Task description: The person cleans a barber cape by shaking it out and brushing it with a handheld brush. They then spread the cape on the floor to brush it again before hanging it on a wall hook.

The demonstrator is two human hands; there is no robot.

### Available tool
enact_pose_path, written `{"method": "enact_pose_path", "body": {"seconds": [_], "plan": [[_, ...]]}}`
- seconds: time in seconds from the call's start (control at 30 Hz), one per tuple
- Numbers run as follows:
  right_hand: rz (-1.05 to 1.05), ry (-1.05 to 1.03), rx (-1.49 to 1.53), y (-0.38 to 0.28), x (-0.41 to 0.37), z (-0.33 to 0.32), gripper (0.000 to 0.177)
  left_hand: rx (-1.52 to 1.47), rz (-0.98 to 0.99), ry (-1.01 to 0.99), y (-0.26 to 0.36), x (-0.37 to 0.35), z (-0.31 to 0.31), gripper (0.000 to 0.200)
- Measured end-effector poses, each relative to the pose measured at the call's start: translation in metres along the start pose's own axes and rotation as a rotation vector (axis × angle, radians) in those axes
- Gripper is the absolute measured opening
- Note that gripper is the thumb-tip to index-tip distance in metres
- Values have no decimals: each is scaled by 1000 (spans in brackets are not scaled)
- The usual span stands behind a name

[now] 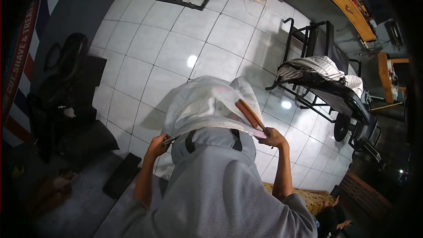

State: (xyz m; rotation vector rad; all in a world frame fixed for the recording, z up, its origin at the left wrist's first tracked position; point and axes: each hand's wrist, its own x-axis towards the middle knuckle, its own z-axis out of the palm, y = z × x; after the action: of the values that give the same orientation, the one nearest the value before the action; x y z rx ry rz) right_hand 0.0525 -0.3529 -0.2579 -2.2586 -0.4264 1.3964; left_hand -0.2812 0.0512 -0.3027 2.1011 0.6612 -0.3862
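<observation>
My left hand [157,144] is closed on the left edge of a white cloth [207,103], together with a thin dark object that I cannot identify. My right hand [273,139] grips the handle of a wooden brush [249,113] with reddish bristles, which lies across the cloth's right edge. The cloth hangs spread out between both hands above the tiled floor. Below it is a grey garment [216,185] with two black straps [190,141], lying between my forearms.
A black barber chair [339,97] with a striped towel [315,67] stands at the right. A black wash chair [66,92] is at the left and a dark mat [122,175] near my left elbow. A wooden counter [346,4] runs along the far right. Another person [332,220] is at the bottom right.
</observation>
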Motion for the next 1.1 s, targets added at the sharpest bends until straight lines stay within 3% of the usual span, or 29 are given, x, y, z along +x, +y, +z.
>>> {"method": "enact_pose_path", "body": {"seconds": [0.07,0.13,0.2,0.27,0.33,0.4,0.47,0.5,0.53,0.6,0.63,0.67,0.7,0.73,0.8,0.9,0.97,1.07,1.1], "plan": [[-2,130,-239,8,18,6,26,58,-28,169,-15,12,4,23],[-46,451,-340,6,40,3,18,307,-19,456,-26,38,-9,22],[-180,740,-318,-5,72,-13,17,354,-77,607,-17,75,-44,25],[-203,955,-230,-57,67,-50,14,283,96,824,1,107,-90,28],[-357,1197,-137,-102,50,-82,15,258,245,1011,82,108,-139,28],[-694,1356,92,-134,23,-108,20,168,214,1126,139,97,-171,27],[-830,1535,266,-161,-7,-115,25,-226,383,1330,176,88,-175,26],[-948,1525,390,-156,-12,-116,26,-430,468,1421,184,88,-173,26],[-995,1561,360,-124,-2,-115,23,-407,495,1484,182,89,-163,26],[-941,1476,537,-107,8,-93,19,-364,557,1605,158,92,-129,26],[-921,1387,710,-92,17,-82,17,-263,451,1470,136,90,-108,25],[-891,1339,-148,-65,22,-82,16,-164,344,1333,109,86,-84,25],[-636,1227,-139,-59,29,-58,16,-67,362,1079,80,80,-61,25],[-403,882,-175,-18,45,-37,19,27,372,823,56,71,-42,25],[-128,562,-345,20,48,2,13,39,291,478,31,50,-18,26],[-19,262,-311,44,25,22,18,-5,22,488,8,21,-7,26],[23,131,-148,35,5,13,22,57,55,541,-5,10,-11,25],[-7,210,74,35,0,-2,27,107,90,589,3,11,-27,24],[-49,315,-93,33,1,-9,21,106,111,625,17,15,-36,24]]}}
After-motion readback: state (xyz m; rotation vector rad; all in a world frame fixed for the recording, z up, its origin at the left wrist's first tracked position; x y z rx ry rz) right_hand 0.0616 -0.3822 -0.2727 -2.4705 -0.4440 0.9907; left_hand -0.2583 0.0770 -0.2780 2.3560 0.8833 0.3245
